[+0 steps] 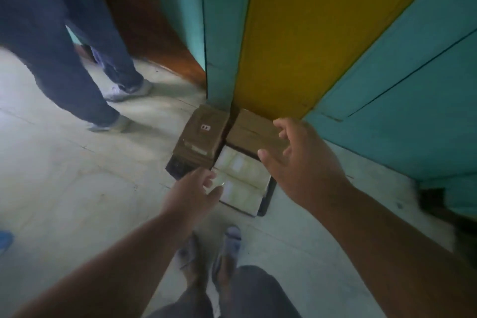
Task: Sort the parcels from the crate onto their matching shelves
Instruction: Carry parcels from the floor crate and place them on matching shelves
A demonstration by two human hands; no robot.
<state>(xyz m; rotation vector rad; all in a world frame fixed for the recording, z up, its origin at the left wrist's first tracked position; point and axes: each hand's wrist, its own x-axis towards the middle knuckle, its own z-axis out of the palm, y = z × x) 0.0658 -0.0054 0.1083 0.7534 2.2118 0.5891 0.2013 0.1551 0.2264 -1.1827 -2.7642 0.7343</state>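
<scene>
At far left, I note a second person's legs in dark trousers [64, 41], standing on the pale concrete floor [64, 175], well apart from the work.

Next, the left hand [196, 193] reaches down with fingers straight and spread, holding nothing. It hangs over the near left corner of the black plastic crate [178, 169], which sits on the floor against the teal and yellow painted cabinet [322, 33].

Inside the crate I see three parcels. The brown cardboard parcel with a small white label [202, 137] lies at the far left. The pale taped parcel [241, 178] lies at the near side, between my two hands. The plain brown cardboard parcel [254, 131] lies at the far right.

The right hand [302, 160] is likewise spread and empty, above the right edge of the crate. Whether it touches a parcel I cannot tell.

Step in hand, as I judge it: reaching to pick a parcel. The next move calls for closing both hands on one parcel, probably the pale one, and lifting it straight up. No shelves are clearly visible, so the destination must then be located.
</scene>
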